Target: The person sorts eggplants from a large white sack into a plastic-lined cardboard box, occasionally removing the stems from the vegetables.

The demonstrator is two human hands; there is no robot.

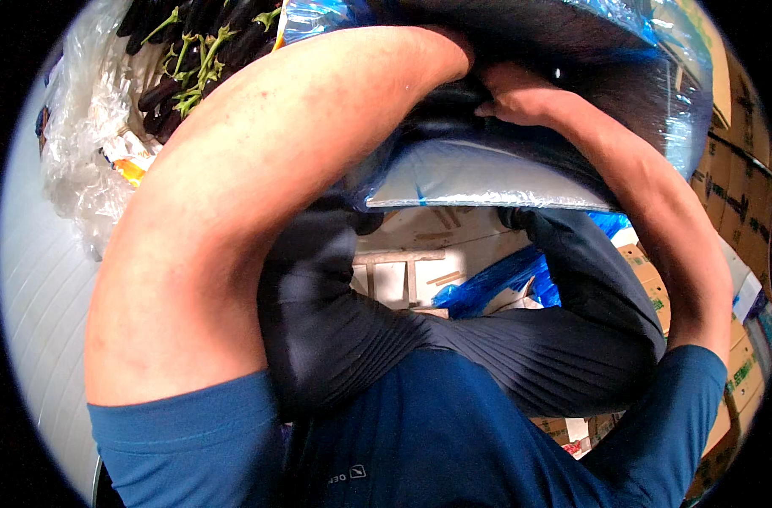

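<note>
Right in front of me stands a container (487, 174) with a pale front panel, lined with clear blue plastic film (678, 127). Dark, glossy contents fill it, too shadowed to name surely. My right hand (516, 95) reaches over them with the fingers pointing left; a fingertip shows against the dark surface, and its grip is unclear. Across the upper left stretches my left forearm (335, 95), its far end reaching into the same container. My left hand itself is hidden beyond the forearm. Dark purple eggplants (195, 57) with green stems lie to the left of the container.
Crumpled clear plastic (81, 140) hangs beside the eggplants, against a pale ribbed surface (43, 317). Printed cardboard boxes (735, 184) stand along the right. Between my legs, blue plastic film (500, 286) and wooden slats (398, 257) lie on the floor.
</note>
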